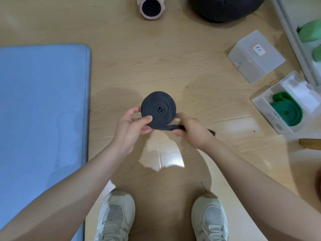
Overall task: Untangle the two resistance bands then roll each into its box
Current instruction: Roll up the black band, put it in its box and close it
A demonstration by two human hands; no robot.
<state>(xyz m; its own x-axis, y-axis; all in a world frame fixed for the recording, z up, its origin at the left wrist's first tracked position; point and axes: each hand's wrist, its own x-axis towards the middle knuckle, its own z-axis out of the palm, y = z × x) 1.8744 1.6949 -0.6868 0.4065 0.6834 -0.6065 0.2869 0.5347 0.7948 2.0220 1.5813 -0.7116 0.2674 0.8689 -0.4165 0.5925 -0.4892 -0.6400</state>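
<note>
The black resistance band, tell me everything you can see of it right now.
The black resistance band is a flat, matte, rubbery-looking strip, wound into a tight flat spiral with its face toward the camera, held above the wooden floor. The left hand pinches the coil's lower left edge, thumb on its face. A short unrolled tail runs right from the bottom of the coil into the grip of the right hand, and its end pokes out past that hand.

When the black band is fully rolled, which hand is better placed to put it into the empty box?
Probably the right hand: the closed frosted box lies on the person's right. But the left hand pinches the black coil, while the right holds its loose tail.
</note>
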